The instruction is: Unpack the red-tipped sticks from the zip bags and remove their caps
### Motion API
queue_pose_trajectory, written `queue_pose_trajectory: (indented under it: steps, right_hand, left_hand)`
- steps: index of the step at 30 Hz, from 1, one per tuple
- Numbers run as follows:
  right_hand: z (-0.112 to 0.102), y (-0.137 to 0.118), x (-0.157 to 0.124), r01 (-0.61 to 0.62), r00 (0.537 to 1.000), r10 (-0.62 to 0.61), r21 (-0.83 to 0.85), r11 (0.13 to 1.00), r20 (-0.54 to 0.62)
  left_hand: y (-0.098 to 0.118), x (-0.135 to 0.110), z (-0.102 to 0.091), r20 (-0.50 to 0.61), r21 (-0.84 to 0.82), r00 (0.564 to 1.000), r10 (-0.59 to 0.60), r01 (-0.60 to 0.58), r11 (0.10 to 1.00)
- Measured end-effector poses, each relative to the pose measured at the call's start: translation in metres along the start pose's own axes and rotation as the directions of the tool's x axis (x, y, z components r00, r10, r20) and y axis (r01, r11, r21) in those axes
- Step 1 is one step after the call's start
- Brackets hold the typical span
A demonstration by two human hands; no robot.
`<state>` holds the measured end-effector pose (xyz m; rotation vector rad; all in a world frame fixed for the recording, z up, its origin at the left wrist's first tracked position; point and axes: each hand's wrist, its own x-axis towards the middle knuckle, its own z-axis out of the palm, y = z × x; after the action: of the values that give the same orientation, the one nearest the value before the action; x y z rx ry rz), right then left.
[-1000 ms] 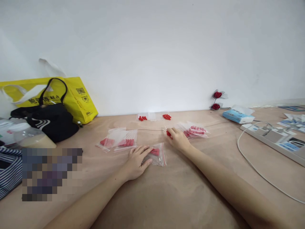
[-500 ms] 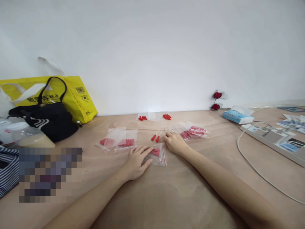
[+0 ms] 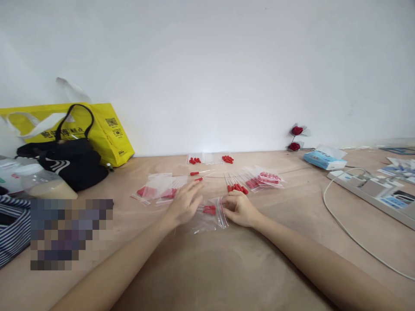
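Observation:
A small clear zip bag (image 3: 210,214) with red pieces inside lies on the tan table in front of me. My right hand (image 3: 239,208) rests at the bag's right edge with its fingers curled onto the red-striped rim. My left hand (image 3: 184,201) hovers at the bag's left side, fingers stretched forward and blurred, over filled bags (image 3: 158,190). Just beyond lie two loose red-tipped sticks (image 3: 198,175) and a row of red-tipped sticks (image 3: 236,186).
More filled bags (image 3: 264,178) lie to the right, small red pieces (image 3: 227,159) near the wall. A black handbag (image 3: 68,162) and yellow bag (image 3: 97,129) stand at the left. A power strip (image 3: 372,190), white cable (image 3: 343,224) and tissue pack (image 3: 324,159) occupy the right.
My right hand drew back from the sticks to the bag's right edge. My left hand lifted off the bag and moved forward-left. Two loose sticks now lie further back.

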<state>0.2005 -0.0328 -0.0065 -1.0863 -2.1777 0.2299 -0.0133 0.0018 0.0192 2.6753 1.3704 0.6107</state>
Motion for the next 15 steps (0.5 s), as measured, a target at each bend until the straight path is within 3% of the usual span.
queue_pose_trajectory:
  steps: [3, 7, 10, 15]
  right_hand:
    - [0.002, 0.000, 0.001, 0.007, 1.000, -0.007, 0.002, 1.000, 0.030]
    - [0.002, 0.001, 0.000, 0.016, 0.997, -0.013, -0.048, 0.999, 0.070]
    - [0.003, 0.000, -0.001, 0.008, 0.997, -0.003, -0.065, 0.998, 0.075]
    - [0.006, 0.001, 0.000, 0.010, 0.998, -0.008, -0.032, 0.999, 0.066]
  left_hand:
    - [-0.022, 0.049, 0.002, 0.030, 0.151, 0.989, -0.144, 0.138, 0.979]
    - [-0.055, 0.102, 0.011, 0.142, 0.192, 0.972, -0.187, 0.158, 0.969]
    - [-0.070, 0.119, 0.016, 0.197, 0.230, 0.960, -0.197, 0.150, 0.962]
    - [-0.073, 0.132, 0.019, 0.178, 0.311, 0.960, -0.216, 0.153, 0.938]
